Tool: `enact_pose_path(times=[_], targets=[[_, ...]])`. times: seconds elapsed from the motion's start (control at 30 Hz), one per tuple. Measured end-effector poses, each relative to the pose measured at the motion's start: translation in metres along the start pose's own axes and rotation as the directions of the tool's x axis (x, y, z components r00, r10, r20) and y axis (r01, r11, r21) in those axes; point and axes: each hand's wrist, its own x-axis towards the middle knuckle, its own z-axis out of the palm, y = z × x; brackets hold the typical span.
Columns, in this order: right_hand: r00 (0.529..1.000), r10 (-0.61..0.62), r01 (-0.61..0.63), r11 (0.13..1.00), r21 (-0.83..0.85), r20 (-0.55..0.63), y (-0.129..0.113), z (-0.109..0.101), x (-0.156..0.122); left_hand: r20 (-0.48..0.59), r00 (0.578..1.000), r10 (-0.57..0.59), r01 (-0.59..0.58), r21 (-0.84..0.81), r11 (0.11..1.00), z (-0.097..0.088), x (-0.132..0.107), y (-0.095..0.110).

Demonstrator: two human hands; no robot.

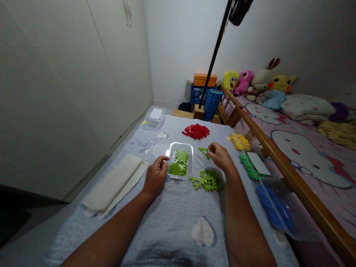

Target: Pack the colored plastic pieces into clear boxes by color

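Observation:
My left hand (pixel 155 174) is curled on the near left edge of a clear plastic container (pixel 190 148) that holds several light green plastic pieces (pixel 179 163). My right hand (pixel 219 155) pinches a small green piece (pixel 204 151) just right of the container, fingers closed on it. A loose pile of green pieces (pixel 207 181) lies on the quilt below my right hand.
A red pile (pixel 196 131), a yellow pile (pixel 240 142) and a darker green pile (pixel 248 167) lie on the grey quilt (pixel 178 226). Blue pieces fill a clear tub (pixel 280 211) at right. An empty container (pixel 154 116), a folded cloth (pixel 114 183), a wooden bed rail (pixel 289 174).

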Motion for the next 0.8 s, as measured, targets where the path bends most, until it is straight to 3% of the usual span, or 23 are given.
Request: enact_pose_path(times=[0.1, 0.2, 0.4, 0.57, 0.8], targets=[[0.997, -0.070, 0.072, 0.987, 0.143, -0.018, -0.030, 0.004, -0.005, 0.000, 1.000, 0.004, -0.004, -0.013, 1.000, 0.000, 0.000, -0.001], [0.990, -0.129, 0.114, 0.973, 0.201, 0.064, -0.058, 0.019, -0.009, 0.009, 1.000, 0.000, 0.001, -0.017, 1.000, 0.000, 0.000, 0.000], [0.987, -0.084, 0.091, 0.995, -0.048, 0.137, -0.092, 0.050, 0.003, 0.020, 1.000, -0.001, 0.002, -0.026, 1.000, 0.000, 0.000, 0.001], [0.990, -0.070, 0.092, 0.977, -0.195, 0.121, -0.109, 0.068, 0.012, 0.024, 1.000, -0.010, 0.011, -0.014, 1.000, -0.001, -0.001, 0.003], [0.973, -0.132, 0.137, 0.990, -0.012, 0.189, -0.103, 0.061, 0.004, 0.025, 1.000, 0.003, -0.002, -0.025, 1.000, -0.003, -0.001, 0.006]])
